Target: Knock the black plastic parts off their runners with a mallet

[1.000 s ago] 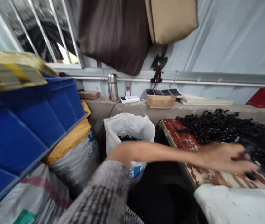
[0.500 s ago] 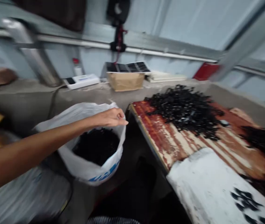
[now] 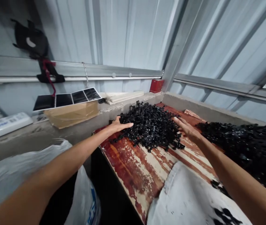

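Observation:
A heap of small black plastic parts (image 3: 150,126) lies at the far end of a worn red-and-cream table (image 3: 133,168). My left hand (image 3: 118,124) rests flat against the heap's left edge, fingers stretched out and holding nothing. My right hand (image 3: 186,127) lies open on the heap's right side, fingers extended. A second, larger mass of black parts (image 3: 247,150) covers the table's right part, beside my right forearm.
A white cloth (image 3: 189,200) with several black parts on it covers the table's near end. A white plastic sack (image 3: 86,203) stands left of the table. On the concrete ledge behind are a cardboard box with dark panels (image 3: 70,107), a white power strip (image 3: 5,125) and a red box (image 3: 156,85).
My view swung right from the sack to the table. My left hand moved from the sack's rim to the heap's left edge, and my right hand came in on the heap's right side.

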Available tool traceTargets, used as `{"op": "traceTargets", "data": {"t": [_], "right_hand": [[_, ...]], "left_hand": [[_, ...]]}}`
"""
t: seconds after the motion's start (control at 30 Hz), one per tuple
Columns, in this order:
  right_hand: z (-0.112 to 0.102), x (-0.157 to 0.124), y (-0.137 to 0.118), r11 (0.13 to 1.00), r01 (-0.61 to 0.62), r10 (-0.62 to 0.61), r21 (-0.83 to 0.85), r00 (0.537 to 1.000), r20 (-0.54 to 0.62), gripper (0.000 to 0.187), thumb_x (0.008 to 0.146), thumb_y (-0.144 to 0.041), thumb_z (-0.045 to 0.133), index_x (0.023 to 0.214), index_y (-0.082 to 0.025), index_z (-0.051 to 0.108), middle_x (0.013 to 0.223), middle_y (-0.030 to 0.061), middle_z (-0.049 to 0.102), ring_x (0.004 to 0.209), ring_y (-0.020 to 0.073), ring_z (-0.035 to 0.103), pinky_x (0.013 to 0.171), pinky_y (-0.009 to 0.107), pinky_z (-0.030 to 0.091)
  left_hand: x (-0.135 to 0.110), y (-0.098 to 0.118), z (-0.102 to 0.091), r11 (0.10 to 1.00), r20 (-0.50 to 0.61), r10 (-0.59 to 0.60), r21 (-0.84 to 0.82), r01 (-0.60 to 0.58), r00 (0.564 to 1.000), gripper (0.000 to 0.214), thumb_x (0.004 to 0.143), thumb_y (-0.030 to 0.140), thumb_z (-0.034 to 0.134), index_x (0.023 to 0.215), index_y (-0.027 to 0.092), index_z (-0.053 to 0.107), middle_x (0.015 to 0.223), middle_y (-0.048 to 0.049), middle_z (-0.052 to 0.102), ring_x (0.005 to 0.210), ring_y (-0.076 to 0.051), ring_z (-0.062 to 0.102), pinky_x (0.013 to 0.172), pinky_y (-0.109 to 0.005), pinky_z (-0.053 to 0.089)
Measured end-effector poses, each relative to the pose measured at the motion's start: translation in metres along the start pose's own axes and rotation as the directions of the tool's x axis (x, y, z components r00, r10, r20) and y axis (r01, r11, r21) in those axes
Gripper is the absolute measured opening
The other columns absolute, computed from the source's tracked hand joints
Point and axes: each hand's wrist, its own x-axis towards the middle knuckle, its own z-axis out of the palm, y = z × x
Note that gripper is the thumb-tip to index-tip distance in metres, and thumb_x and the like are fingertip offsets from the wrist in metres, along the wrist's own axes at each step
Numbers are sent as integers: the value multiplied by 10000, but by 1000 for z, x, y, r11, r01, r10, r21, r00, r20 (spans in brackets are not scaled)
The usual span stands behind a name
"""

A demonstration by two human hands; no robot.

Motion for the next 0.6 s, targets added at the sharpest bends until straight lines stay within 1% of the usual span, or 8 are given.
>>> {"op": "traceTargets", "data": {"t": [0.07,0.13,0.23,0.3,0.37,0.47,0.5,0.6], "right_hand": [[16,20,-14,993,-97,93,60,994,55,674,983,-611,306,1435,-137,463,1409,202,530,1224,277,574,984,456,463],[29,35,-31,982,-153,141,110,984,113,673,968,-628,346,1455,-172,435,1476,167,466,1307,274,495,1072,503,383],[43,43,-54,965,-225,201,131,963,179,664,935,-644,424,1421,-193,476,1463,149,467,1297,293,484,1085,541,344],[48,38,-62,960,-253,225,121,953,202,629,915,-611,502,1386,-194,508,1434,147,479,1258,296,503,1062,537,363],[48,29,-65,963,-244,217,113,953,211,571,904,-557,560,1356,-209,534,1403,130,499,1257,289,491,1050,512,378],[42,16,-63,966,-235,207,106,952,225,552,883,-542,594,1330,-219,566,1344,121,536,1259,286,486,1048,476,384],[41,14,-62,964,-245,216,105,949,230,581,873,-566,593,1338,-220,565,1334,128,539,1249,289,499,1048,467,385],[42,18,-62,950,-296,266,103,935,236,751,835,-657,580,1436,-219,477,1379,171,489,1237,313,520,1048,460,384]], "left_hand": [[3,9,16,999,4,13,31,-13,1000,1209,582,765,684,1528,187,201,1543,-234,337,1385,-389,390,1055,-444,376],[1,20,32,998,-2,-4,65,4,1000,1208,554,796,668,1531,255,209,1564,-201,294,1399,-427,346,1076,-502,345],[-8,32,50,995,-50,-36,91,40,998,1175,528,830,640,1519,340,242,1566,-159,256,1407,-514,252,1071,-595,310],[-15,33,55,996,-62,-4,90,10,998,1117,540,812,644,1499,371,278,1547,-133,269,1413,-524,216,1071,-600,308],[-23,28,54,994,-49,68,88,-63,996,1069,562,771,664,1485,373,298,1531,-117,286,1424,-486,226,1091,-574,305],[-28,14,44,988,-66,137,81,-132,988,1146,554,728,710,1502,295,234,1547,-147,262,1431,-408,279,1126,-509,297],[-28,11,40,991,-91,117,71,-111,989,1179,546,722,722,1504,260,211,1552,-168,255,1430,-392,293,1130,-492,300],[-21,11,31,999,-126,-43,-10,42,991,1180,562,700,731,1488,193,204,1530,-222,299,1411,-389,332,1102,-483,335]]}}
